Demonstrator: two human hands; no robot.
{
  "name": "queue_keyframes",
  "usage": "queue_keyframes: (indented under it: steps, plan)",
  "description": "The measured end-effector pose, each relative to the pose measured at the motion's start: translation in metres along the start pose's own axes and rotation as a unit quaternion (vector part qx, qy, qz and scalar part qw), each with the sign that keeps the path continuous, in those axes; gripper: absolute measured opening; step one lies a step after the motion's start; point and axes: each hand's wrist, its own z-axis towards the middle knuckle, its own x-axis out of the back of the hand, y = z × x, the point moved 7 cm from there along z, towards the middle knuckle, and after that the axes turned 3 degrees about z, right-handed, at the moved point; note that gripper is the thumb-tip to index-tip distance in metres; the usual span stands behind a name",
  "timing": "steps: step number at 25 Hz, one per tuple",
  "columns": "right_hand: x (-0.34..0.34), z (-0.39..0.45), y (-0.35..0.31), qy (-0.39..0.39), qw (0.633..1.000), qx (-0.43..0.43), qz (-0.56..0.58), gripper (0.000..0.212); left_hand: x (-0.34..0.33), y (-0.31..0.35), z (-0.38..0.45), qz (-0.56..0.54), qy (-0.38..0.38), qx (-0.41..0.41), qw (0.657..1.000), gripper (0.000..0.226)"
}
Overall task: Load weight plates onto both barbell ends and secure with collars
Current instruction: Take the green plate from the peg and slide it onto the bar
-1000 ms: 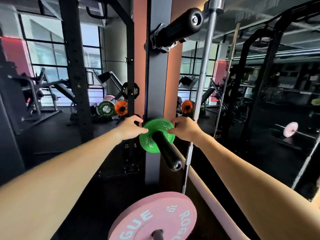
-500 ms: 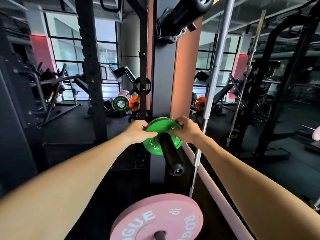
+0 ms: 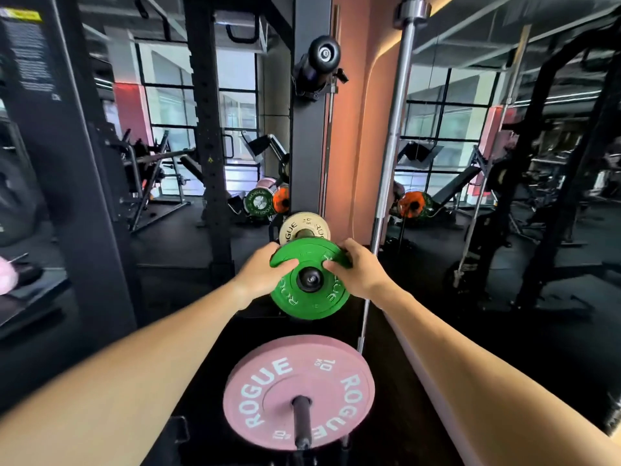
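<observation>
A small green weight plate (image 3: pixel 309 290) sits at the tip of a black storage peg (image 3: pixel 309 279) on the rack upright, the peg's end showing in its hole. My left hand (image 3: pixel 260 272) grips the plate's left edge and my right hand (image 3: pixel 358 269) grips its right edge. Behind it on the same peg sits a small white Rogue plate (image 3: pixel 304 227). Below, a pink 10 kg Rogue plate (image 3: pixel 299 388) rests on a lower peg. A steel barbell (image 3: pixel 395 136) stands upright just right of the rack post.
A black upper peg (image 3: pixel 319 63) juts from the dark upright (image 3: pixel 307 146). An orange pillar (image 3: pixel 356 129) and mirrors lie to the right. Black rack posts (image 3: pixel 205 129) and benches stand at left, with green and orange plates (image 3: pixel 265 201) on the floor beyond.
Both hands have slid the green plate along the peg toward me, out to the peg's tip. The white plate behind it has come into view.
</observation>
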Motion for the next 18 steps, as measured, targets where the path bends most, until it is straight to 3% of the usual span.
queue_keyframes:
  steps: [5,10,18]
  plan:
    - [-0.007,-0.033,-0.058,0.006,0.990,0.013,0.142,0.020,0.040,0.021,-0.046,-0.071,0.079,-0.021,0.994,0.022]
    - [-0.040,-0.065,-0.149,0.002,0.959,0.089,0.269,0.015,0.122,0.027,-0.105,-0.152,0.176,-0.053,0.971,0.020]
    - [-0.180,-0.122,-0.322,-0.056,0.900,0.132,0.411,0.020,0.328,0.013,-0.242,-0.060,0.301,-0.090,0.947,0.024]
